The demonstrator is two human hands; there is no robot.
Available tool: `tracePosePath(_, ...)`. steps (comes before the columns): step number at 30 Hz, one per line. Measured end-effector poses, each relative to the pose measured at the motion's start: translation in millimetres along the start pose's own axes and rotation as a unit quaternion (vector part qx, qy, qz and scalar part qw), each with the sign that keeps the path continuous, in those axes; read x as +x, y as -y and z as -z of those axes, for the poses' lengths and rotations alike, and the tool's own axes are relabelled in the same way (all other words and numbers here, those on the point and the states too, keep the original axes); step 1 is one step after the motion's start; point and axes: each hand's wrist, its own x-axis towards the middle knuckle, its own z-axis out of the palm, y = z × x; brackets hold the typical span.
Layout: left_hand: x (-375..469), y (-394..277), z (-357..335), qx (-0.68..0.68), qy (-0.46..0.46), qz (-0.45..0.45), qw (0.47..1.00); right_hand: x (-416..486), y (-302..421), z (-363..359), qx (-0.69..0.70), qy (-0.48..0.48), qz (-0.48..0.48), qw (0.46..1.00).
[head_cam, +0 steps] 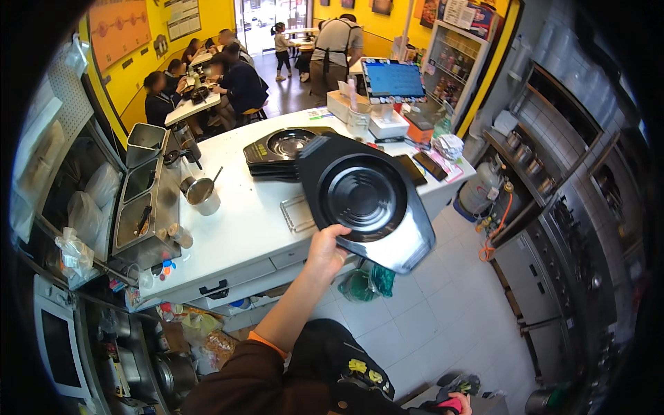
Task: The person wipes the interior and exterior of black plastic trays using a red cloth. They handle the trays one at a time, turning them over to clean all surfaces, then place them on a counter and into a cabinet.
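My left hand (328,254) grips the near edge of a glossy black plastic tray (371,194) with a round recess in it. The tray is tilted and held above the front edge of the white counter (244,223). Behind it, partly covered, a stack of similar black trays (264,148) lies on the counter. Low at the bottom edge is my right hand (460,402), its fingers around a pink and dark item (450,403), perhaps a cloth. Much of that hand is cut off. A small wire rack (295,215) sits below the held tray.
Left on the counter are steel food bins (137,218) and a metal pot (205,197) with a spoon. A screen (394,80) and phones (430,165) are at the right. A green-lined bin (358,285) stands below; a gas stove (576,244) is at the right. People sit beyond.
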Motion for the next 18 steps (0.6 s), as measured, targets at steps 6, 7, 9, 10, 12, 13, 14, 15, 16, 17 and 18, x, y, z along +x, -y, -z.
tracePosePath(6,-0.2,-40.0,9.0,0.077,0.006,-0.190,0.979,46.8,42.6,-8.2,-0.138,0.023,0.130,0.982)
tracePosePath(7,-5.2,-38.8,8.7,0.095,0.039,-0.203,0.974,60.3,54.4,-12.5,-0.171,0.019,0.128,0.977)
tracePosePath(9,-14.0,-31.3,4.6,0.150,0.093,-0.149,0.973,75.0,89.2,-12.0,-0.197,0.026,0.164,0.966)
tracePosePath(10,-18.4,-23.6,0.7,0.167,0.109,-0.112,0.974,78.3,108.7,-13.5,-0.195,0.001,0.175,0.965)
tracePosePath(12,-27.2,-9.2,-8.1,0.223,0.119,-0.053,0.966,86.7,156.2,-10.2,-0.236,-0.005,0.210,0.949)
tracePosePath(13,-30.9,-2.4,-13.1,0.242,0.131,-0.030,0.961,90.2,181.4,-8.2,-0.281,-0.003,0.249,0.927)
tracePosePath(14,-32.4,3.8,-18.0,0.266,0.148,-0.008,0.952,90.6,204.7,-9.7,-0.263,-0.014,0.247,0.932)
tracePosePath(15,-34.0,9.5,-22.4,0.283,0.172,0.009,0.944,93.2,228.6,-9.8,-0.306,-0.017,0.285,0.908)
tracePosePath(16,-35.1,15.2,-26.5,0.290,0.198,0.024,0.936,96.7,248.9,-13.4,-0.324,-0.035,0.345,0.880)
tracePosePath(17,-35.9,20.6,-30.3,0.311,0.208,0.037,0.926,98.7,269.0,-16.0,-0.372,-0.048,0.365,0.852)
tracePosePath(18,-36.6,25.6,-33.7,0.323,0.221,0.046,0.919,99.6,287.2,-19.3,-0.421,-0.063,0.384,0.819)
